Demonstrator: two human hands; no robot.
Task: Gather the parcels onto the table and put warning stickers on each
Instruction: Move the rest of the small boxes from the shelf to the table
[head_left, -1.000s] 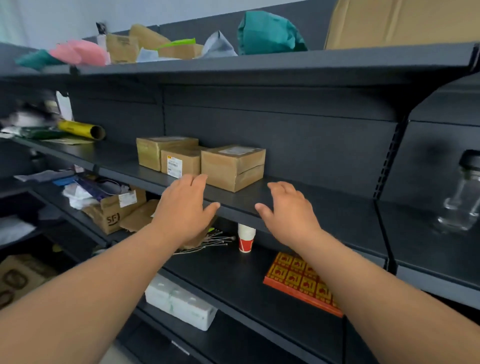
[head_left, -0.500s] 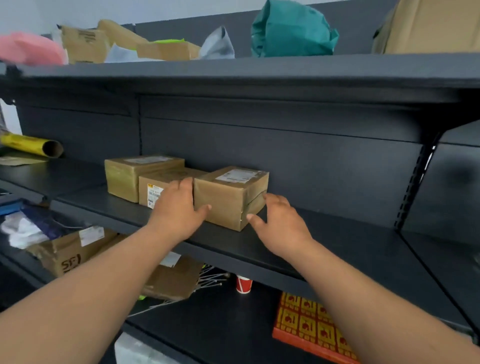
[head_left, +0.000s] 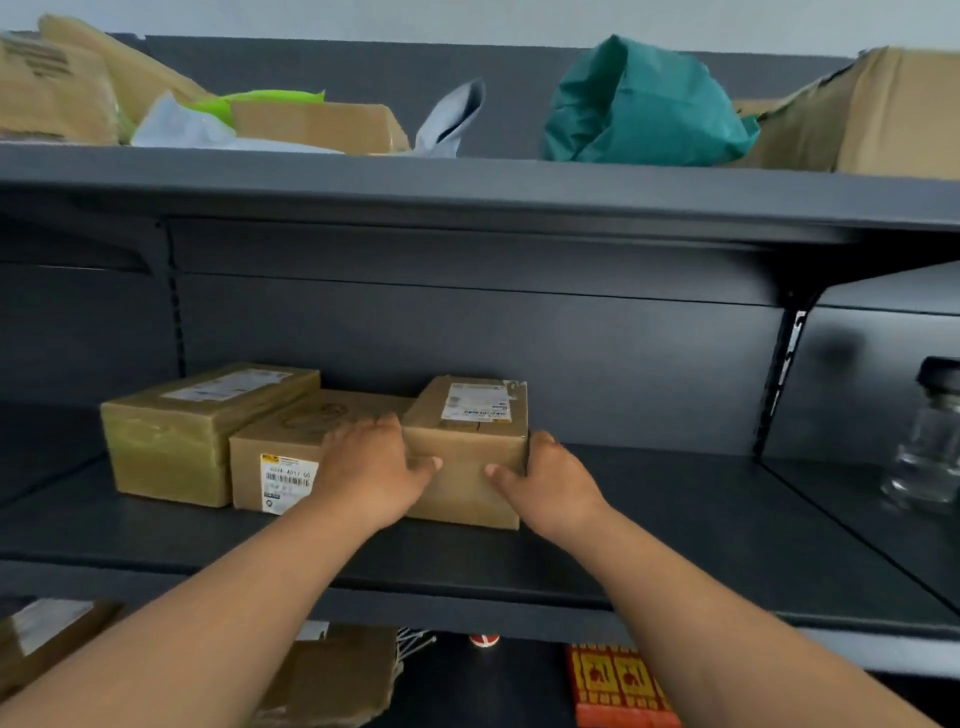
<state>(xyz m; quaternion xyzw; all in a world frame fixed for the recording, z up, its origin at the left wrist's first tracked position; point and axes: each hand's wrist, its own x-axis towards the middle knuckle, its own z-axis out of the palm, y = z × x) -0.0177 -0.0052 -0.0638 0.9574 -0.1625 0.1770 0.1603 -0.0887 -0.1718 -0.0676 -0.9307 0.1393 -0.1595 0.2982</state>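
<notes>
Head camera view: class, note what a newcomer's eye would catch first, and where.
Two bare hands stand out first: the left hand and right hand grip the sides of a labelled cardboard parcel, the end one of three on the middle shelf. Next comes the crumpled teal bag on the top shelf above, then a clear glass jar at the far right edge.

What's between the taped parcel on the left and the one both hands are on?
A third parcel with a barcode label on its front lies between the taped parcel and the gripped parcel, in the head view.
</notes>
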